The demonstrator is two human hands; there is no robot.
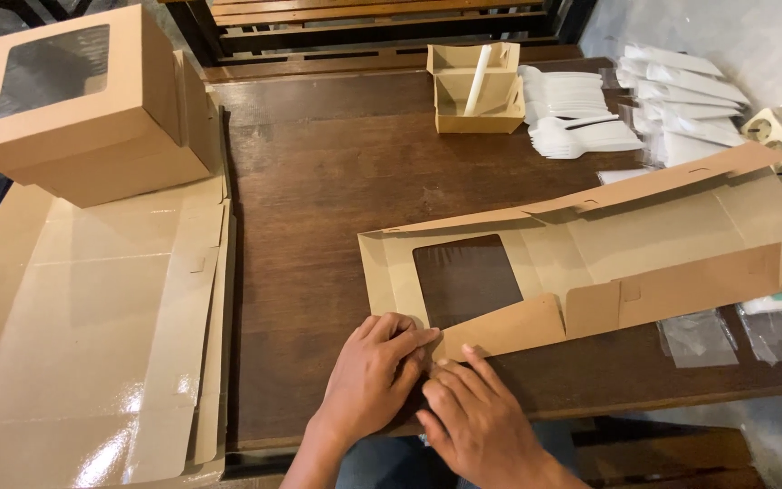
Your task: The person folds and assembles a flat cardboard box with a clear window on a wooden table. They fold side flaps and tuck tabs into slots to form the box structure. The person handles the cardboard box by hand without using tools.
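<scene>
A flat, unfolded brown cardboard box blank (644, 244) with a clear window panel (465, 279) lies across the dark wooden table (319, 181). My left hand (375, 371) and my right hand (474, 418) press side by side on the blank's near-left corner flap, fingers flat on the cardboard at the table's front edge. Neither hand lifts anything; both pinch and push the folded flap down.
A stack of flat glossy box blanks (92, 335) lies at the left, with an assembled windowed box (83, 100) on top. A small open cardboard tray (477, 89), white plastic forks (581, 118), wrapped packets (681, 100) and clear sleeves (699, 337) sit at the back and right.
</scene>
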